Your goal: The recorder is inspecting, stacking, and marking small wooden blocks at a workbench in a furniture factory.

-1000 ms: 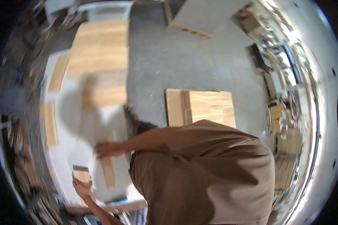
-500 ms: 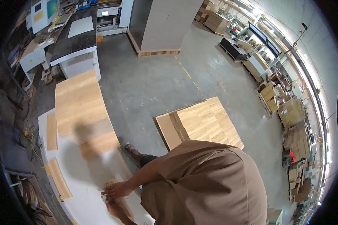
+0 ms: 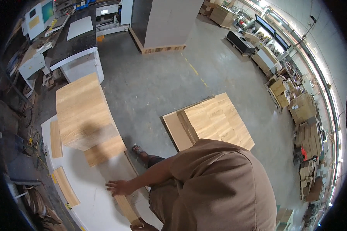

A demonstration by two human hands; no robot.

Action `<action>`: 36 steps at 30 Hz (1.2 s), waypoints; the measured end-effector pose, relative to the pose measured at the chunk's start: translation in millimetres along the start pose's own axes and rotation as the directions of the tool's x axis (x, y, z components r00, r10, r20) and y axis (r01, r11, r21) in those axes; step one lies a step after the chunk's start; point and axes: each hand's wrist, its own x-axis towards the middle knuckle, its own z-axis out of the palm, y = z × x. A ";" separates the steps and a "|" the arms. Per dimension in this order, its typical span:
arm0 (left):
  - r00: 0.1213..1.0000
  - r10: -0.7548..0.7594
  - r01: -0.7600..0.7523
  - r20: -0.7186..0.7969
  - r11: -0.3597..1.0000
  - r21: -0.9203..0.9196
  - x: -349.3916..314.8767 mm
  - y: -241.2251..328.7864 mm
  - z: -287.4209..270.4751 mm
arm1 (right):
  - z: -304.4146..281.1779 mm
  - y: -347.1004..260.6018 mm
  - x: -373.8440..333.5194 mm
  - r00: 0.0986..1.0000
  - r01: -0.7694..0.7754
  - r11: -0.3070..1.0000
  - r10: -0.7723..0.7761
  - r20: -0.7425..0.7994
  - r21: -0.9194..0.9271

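Observation:
A narrow light wood strip lies lengthwise on the white tabletop, close in front of my body. Over its far end rests my right hand, palm down with the fingers stretched out and apart. At the near end, by the lower edge of the picture, my left hand is closed round the strip; part of that hand is cut off. Beyond my right hand lie a short wood-grain board and a larger wood-grain panel.
Two wood strips, an upper one and a lower one, lie along the table's left edge. Wood-grain boards are stacked low on the floor to the right. A tall grey stack stands ahead, with machinery at the far left.
My hands have moved apart from being close together. The left one has come nearer, to the strip's near end; the right one has spread its fingers. The view has shifted slightly.

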 end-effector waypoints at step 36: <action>0.453 -0.792 0.707 0.411 0.038 -0.706 23.8 68.7 -19.9 | -38.5 18.0 -12.1 0.975 -0.215 0.849 0.162 0.149 0.483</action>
